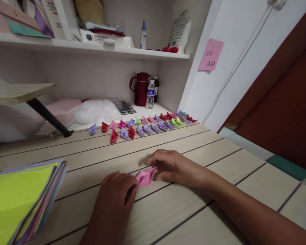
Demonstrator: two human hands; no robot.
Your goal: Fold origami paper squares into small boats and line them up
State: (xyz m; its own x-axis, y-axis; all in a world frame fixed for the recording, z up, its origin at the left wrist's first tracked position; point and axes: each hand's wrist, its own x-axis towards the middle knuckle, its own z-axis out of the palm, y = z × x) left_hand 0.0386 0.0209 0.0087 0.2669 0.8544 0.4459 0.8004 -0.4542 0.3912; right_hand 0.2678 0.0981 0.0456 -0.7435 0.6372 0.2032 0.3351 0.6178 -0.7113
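A pink folded paper boat is just above or on the slatted wooden tabletop, at the middle of the view. My left hand has its fingers curled, with thumb and fingertips closed at the boat's left end. Just right of the boat is my right hand, its fingers bent and apart around a gap, holding nothing. The boat's right tip reaches close to those fingers; whether they touch, I cannot tell.
Rows of small paper boats in several colours line the table's back edge. On the left lies a stack of coloured paper, yellow on top. Behind stand a dark red jug and a water bottle, under a white shelf.
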